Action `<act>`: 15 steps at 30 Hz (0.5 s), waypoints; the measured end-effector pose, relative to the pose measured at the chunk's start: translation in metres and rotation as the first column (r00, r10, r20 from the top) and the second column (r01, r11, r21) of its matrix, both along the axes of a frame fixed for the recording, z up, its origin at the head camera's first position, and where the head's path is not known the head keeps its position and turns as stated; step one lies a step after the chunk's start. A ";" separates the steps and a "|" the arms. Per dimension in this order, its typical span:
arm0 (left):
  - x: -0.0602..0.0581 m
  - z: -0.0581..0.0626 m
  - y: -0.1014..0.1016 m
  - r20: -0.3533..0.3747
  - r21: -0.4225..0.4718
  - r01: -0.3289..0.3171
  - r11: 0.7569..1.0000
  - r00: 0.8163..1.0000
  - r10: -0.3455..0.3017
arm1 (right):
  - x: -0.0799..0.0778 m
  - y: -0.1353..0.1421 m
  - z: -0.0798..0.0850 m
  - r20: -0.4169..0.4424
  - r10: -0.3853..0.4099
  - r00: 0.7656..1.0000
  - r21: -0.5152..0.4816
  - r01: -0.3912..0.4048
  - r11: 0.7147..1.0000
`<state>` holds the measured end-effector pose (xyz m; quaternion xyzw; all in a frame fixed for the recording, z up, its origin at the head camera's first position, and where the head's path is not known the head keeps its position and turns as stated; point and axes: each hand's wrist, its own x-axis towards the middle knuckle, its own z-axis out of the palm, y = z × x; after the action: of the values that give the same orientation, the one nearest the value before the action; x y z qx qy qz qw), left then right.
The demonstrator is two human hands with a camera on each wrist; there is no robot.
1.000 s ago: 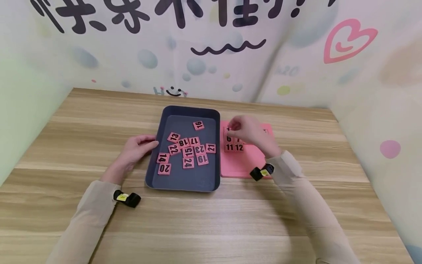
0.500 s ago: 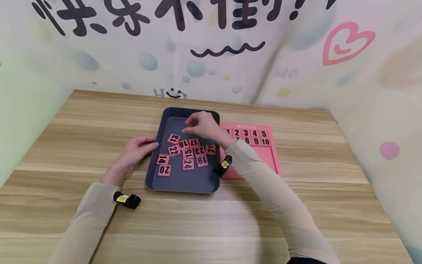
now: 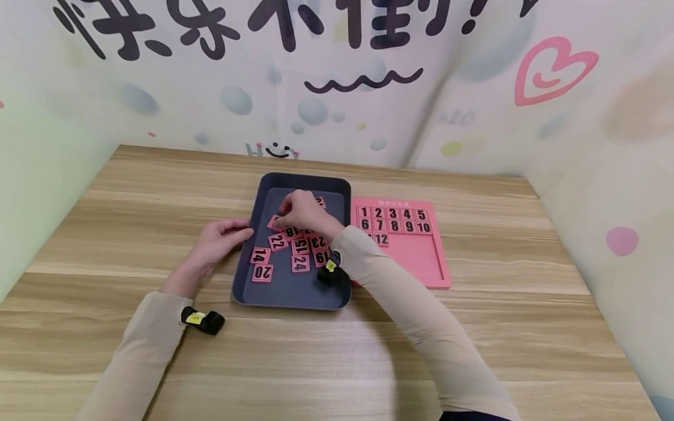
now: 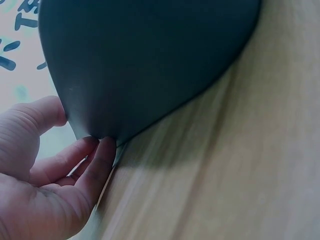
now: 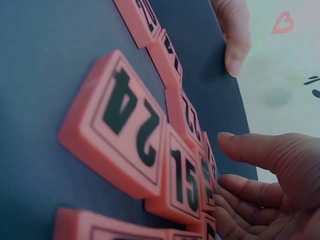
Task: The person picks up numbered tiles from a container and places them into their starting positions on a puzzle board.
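Observation:
My left hand [image 3: 215, 241] holds the left side of a dark tray [image 3: 321, 295], thumb at the rim and fingertips low on the outer wall in the left wrist view. Inside the tray lie several loose pink number tiles, including the 24 tile [image 5: 120, 125], the 15 tile [image 5: 184, 180] and the 20 tile [image 3: 262, 273]. Over them, my right hand [image 3: 305, 213] reaches down at the 13 tile [image 3: 272, 222], partly hidden under its fingers. Thumb and fingers stand apart there in the right wrist view.
A pink puzzle board [image 3: 413, 263] stands against the tray's right side, with tiles from 1 to 12 set in rows; my right sleeve [image 3: 405, 304] crosses its lower left. The wooden table [image 3: 184, 380] ends at a printed wall [image 3: 337, 128] behind.
My right hand has gone from the board leftward into the tray, then lower to the 13 tile. More of the board shows. The left hand has stayed at the tray's side.

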<state>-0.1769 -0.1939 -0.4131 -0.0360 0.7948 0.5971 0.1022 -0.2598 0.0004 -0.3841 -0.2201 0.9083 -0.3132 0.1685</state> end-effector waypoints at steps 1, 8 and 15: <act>0.000 0.000 0.000 -0.002 0.000 -0.001 1.000 1.000 0.001 | -0.001 -0.001 -0.001 0.002 0.002 1.000 -0.002 -0.002 1.000; 0.000 0.000 0.000 -0.012 0.014 0.005 1.000 1.000 -0.004 | 0.001 -0.007 -0.002 0.002 -0.001 1.000 0.054 0.001 0.999; 0.000 0.000 0.000 -0.016 0.021 0.012 1.000 1.000 -0.012 | 0.005 -0.008 0.000 -0.020 0.010 1.000 0.100 -0.008 0.995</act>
<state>-0.1768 -0.1937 -0.4130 -0.0255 0.7894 0.6051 0.1000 -0.2552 -0.0074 -0.3842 -0.2185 0.9235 -0.2645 0.1714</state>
